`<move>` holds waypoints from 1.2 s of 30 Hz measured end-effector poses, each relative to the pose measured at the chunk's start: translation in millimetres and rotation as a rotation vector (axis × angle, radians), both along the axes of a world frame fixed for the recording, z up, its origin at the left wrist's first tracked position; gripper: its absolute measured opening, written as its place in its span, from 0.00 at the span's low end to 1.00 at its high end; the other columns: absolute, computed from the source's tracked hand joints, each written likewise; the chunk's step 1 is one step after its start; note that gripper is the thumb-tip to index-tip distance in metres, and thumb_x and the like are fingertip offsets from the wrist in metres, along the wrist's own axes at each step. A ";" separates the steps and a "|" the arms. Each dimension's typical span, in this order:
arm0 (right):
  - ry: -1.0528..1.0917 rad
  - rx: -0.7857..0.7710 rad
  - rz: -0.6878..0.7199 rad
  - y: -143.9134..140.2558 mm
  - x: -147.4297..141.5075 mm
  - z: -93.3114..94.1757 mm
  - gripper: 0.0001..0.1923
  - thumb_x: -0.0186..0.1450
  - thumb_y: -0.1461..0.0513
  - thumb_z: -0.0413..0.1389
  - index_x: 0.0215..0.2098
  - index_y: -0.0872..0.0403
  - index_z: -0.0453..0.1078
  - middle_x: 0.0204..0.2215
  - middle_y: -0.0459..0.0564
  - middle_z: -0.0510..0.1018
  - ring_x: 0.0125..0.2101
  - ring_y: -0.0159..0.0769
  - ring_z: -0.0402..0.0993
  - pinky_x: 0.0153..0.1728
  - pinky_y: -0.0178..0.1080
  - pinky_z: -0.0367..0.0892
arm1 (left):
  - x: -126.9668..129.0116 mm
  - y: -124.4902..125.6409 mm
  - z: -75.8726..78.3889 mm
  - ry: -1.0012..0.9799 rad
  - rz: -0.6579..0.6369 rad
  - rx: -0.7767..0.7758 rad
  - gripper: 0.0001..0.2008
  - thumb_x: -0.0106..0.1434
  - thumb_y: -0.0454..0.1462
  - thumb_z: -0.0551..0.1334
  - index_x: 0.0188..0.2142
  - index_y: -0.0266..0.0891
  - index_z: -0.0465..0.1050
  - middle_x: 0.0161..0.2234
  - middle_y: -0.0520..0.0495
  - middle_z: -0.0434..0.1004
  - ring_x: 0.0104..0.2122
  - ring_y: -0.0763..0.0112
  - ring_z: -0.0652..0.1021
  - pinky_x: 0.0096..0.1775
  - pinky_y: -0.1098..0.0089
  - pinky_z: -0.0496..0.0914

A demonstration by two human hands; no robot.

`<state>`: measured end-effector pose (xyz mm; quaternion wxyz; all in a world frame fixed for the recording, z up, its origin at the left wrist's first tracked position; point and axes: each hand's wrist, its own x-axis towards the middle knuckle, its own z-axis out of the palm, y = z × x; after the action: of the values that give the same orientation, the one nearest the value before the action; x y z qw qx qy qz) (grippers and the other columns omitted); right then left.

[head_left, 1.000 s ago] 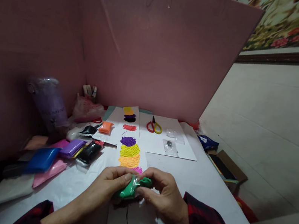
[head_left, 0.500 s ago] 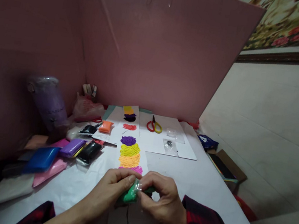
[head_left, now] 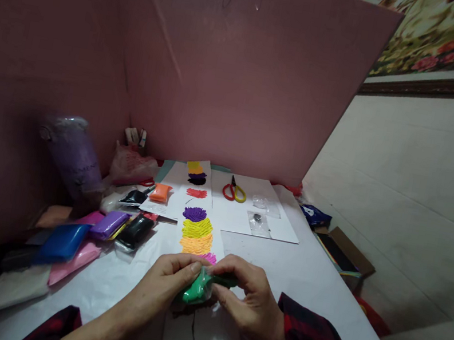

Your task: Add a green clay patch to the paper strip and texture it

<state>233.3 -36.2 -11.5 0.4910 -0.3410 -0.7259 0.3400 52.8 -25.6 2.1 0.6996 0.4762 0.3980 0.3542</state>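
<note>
Both hands meet at the lower centre of the frame over the white table covering point(head_left: 313, 277). The left hand point(head_left: 162, 284) has its fingers curled closed, thumb pressed on the left end of a green clay packet point(head_left: 194, 290) in clear wrap. The right hand point(head_left: 251, 301) pinches the packet's right end between thumb and forefinger, the other fingers loosely bent. The packet is held just above the near end of a paper strip point(head_left: 198, 233) bearing purple, yellow, orange and pink clay patches. At left centre lie blue point(head_left: 62, 241), purple point(head_left: 109, 224) and black point(head_left: 136, 231) clay packets. Red-and-yellow scissors point(head_left: 234, 192) rest on paper at the upper centre of the table.
</note>
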 end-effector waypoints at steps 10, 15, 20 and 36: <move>0.188 -0.271 0.010 -0.8 -3.1 -0.4 0.02 0.61 0.64 0.59 0.30 0.55 0.71 0.21 0.44 0.71 0.21 0.28 0.66 0.23 0.32 0.63 | 1.5 -2.4 2.5 0.011 -0.011 0.014 0.20 0.55 0.50 0.66 0.35 0.34 0.79 0.24 0.48 0.73 0.24 0.75 0.69 0.25 0.75 0.59; 0.629 -0.548 -0.060 10.1 0.2 10.2 0.15 0.55 0.56 0.66 0.31 0.56 0.70 0.22 0.43 0.72 0.18 0.23 0.62 0.17 0.27 0.55 | -1.5 1.5 0.9 -0.028 0.099 -0.033 0.22 0.54 0.49 0.68 0.39 0.32 0.78 0.23 0.50 0.71 0.20 0.78 0.66 0.22 0.76 0.57; 0.659 -0.782 0.067 11.2 1.0 15.8 0.18 0.56 0.52 0.66 0.29 0.59 0.70 0.22 0.45 0.72 0.18 0.22 0.61 0.18 0.26 0.54 | -6.9 4.9 0.1 -0.031 0.169 0.032 0.22 0.55 0.49 0.68 0.41 0.35 0.78 0.30 0.47 0.76 0.29 0.73 0.71 0.31 0.74 0.63; 0.757 -0.858 0.064 12.1 4.5 13.6 0.21 0.59 0.47 0.62 0.28 0.55 0.63 0.14 0.32 0.48 0.13 0.18 0.38 0.12 0.24 0.35 | -8.2 4.5 5.9 0.092 0.309 0.159 0.22 0.51 0.51 0.69 0.37 0.37 0.80 0.27 0.49 0.76 0.30 0.70 0.71 0.34 0.71 0.63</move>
<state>237.8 -24.1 2.1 0.5239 -0.3421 -0.3062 0.7175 44.7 -21.1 7.9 0.5782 0.4789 0.4688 0.4654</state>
